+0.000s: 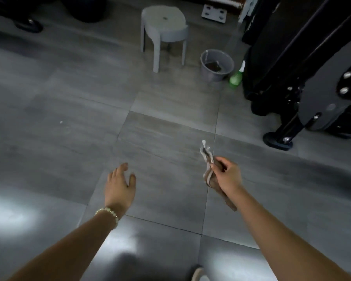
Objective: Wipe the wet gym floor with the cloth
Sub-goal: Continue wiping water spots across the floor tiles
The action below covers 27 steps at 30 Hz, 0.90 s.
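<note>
My right hand (227, 175) grips a bunched brown and white cloth (208, 169) in the air above the grey tiled floor (160, 138). One end of the cloth sticks up past my fingers and the other hangs down below my wrist. My left hand (120, 184) hovers over the floor to the left with its fingers relaxed and holds nothing. A bead bracelet is on the left wrist. Bright light patches reflect off the floor tiles near my arms.
A grey plastic stool (164, 31) stands ahead. To its right sit a grey bucket (216, 64) and a green bottle (236, 78). A black gym machine (304, 78) fills the right side, its foot on the floor. Dark equipment lies at the far left.
</note>
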Tool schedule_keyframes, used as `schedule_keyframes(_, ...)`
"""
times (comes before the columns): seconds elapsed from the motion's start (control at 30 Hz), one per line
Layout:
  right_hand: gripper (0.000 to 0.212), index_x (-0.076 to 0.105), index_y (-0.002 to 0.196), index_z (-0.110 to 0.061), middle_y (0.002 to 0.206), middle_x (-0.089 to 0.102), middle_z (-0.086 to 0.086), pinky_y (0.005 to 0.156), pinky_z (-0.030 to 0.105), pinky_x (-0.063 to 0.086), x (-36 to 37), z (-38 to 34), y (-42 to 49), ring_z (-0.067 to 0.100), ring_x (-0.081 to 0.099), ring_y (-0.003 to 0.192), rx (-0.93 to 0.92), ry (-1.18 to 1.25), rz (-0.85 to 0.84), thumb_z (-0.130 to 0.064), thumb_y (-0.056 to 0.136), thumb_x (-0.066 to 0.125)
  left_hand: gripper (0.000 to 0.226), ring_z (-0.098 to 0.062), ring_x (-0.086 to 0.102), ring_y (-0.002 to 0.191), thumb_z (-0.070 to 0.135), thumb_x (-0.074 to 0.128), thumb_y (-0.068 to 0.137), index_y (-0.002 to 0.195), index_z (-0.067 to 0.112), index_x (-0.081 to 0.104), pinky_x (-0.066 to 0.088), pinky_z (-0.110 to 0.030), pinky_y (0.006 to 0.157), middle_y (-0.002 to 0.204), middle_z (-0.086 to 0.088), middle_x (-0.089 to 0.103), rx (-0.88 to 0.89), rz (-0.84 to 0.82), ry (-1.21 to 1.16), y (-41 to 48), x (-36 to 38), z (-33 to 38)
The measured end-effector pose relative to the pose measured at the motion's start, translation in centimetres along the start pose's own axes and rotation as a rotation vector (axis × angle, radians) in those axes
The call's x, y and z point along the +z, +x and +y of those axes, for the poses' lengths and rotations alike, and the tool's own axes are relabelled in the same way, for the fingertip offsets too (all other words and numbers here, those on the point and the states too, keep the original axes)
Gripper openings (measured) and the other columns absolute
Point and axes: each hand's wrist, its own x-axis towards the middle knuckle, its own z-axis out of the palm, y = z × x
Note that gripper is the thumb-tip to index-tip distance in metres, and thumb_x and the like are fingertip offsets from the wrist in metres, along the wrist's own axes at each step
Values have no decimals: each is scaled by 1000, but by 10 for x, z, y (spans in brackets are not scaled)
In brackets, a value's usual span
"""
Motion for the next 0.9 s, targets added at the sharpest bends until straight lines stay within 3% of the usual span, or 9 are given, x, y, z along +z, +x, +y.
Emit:
schedule_keyframes(0.23,19,69,90,-10,89,64,0,76,28,47,-57,-68,34,16,60,83,-198,-77,-169,-15,74,78,53,-26,39,126,40,50,90,134,12,40,32,-39,105,133,-6,48,-112,73,74,-19,-31,108)
schedule_keyframes(0.37,18,64,79,-15,84,57,-2,68,12,40,-93,-94,57,13,57,77,-309,-99,-319,-18,72,80,49,-27,39,126,36,52,90,132,10,43,28,-38,105,131,-10,49,-292,188,-51,-41,-21,177)
schedule_keyframes(0.5,20,63,78,-16,84,58,-4,65,5,36,-114,-122,83,9,55,77,-274,-124,-417,-24,72,80,48,-26,40,125,34,53,90,131,9,44,31,-37,104,131,-9,49,-351,242,-83,-56,-26,215)
schedule_keyframes(0.7,26,62,75,-20,79,62,-4,69,20,38,-112,-161,116,11,56,75,-199,-122,-506,-35,69,82,50,-25,41,125,37,49,91,132,9,43,34,-39,103,132,-8,49,-431,307,-47,-56,-54,221)
schedule_keyframes(0.9,25,58,67,-22,68,59,-12,63,9,40,-94,-164,165,10,55,68,-276,-158,-616,-28,70,82,50,-26,40,125,37,51,91,131,8,45,32,-39,104,130,-9,51,-526,373,-1,-47,-33,216)
